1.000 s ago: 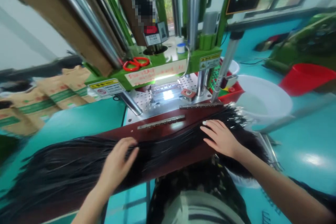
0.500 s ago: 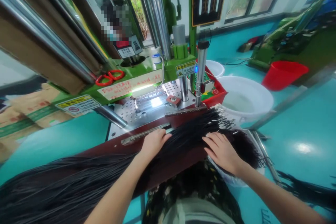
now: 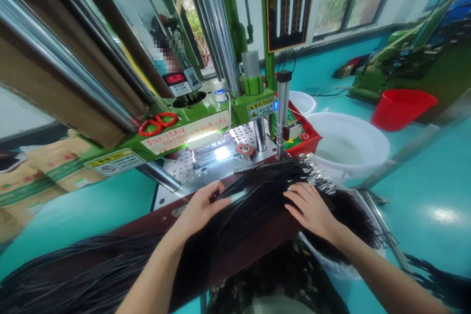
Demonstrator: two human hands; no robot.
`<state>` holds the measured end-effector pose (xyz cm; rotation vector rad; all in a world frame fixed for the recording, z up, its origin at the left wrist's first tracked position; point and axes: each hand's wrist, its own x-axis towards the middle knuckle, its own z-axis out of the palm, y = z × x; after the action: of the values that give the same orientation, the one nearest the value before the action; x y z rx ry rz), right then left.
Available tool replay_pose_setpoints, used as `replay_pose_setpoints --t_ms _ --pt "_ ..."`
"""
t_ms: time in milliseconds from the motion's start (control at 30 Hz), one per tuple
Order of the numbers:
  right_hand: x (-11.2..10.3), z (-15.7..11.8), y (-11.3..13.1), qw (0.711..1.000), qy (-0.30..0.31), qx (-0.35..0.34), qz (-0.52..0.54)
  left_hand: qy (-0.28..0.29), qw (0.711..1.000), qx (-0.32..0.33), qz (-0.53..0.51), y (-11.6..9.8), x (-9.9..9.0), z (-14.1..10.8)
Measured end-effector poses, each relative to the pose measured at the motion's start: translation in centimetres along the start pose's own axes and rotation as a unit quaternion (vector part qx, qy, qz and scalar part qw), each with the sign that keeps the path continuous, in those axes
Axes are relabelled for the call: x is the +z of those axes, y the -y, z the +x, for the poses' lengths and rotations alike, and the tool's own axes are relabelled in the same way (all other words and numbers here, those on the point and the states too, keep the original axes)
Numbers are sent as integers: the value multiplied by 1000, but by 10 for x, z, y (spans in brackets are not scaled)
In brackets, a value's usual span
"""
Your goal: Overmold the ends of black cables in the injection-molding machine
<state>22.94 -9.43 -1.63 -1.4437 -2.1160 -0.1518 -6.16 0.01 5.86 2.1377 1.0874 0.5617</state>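
Along the dark red-brown bench top, just past the person's lap, lies a fat bundle of black cables. Its long axis runs left to right on a slant: the silvery tips point right and away from the body, while the strands fan out loosely at the left.

Left hand is over the upper side of the bundle, thumb apart from the curled fingers — can't tell if any strands are actually pinched. Right hand sits just short of the tips, fingers loosely spread on the black strands, not closed around anything I can see.

Room-wise, there's bare bench between the bundle and the near edge. The far side is tighter: a thin metal strip sits right by the strands, then the perforated metal plate of the green press.

Containers: a red bin past the bench holds a green panel with buttons. Beside it is a wide white tub — contents unclear. Farther right stands a red bucket, its inside hidden.
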Motion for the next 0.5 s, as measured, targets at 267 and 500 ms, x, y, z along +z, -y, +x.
replay_pose_setpoints --t_ms 267,500 --pt "-18 23 44 974 -80 -47 206 -170 985 -29 12 -13 -27 -20" --pt "-13 40 76 899 9 59 433 -183 982 -14 -54 -14 -17 -18"
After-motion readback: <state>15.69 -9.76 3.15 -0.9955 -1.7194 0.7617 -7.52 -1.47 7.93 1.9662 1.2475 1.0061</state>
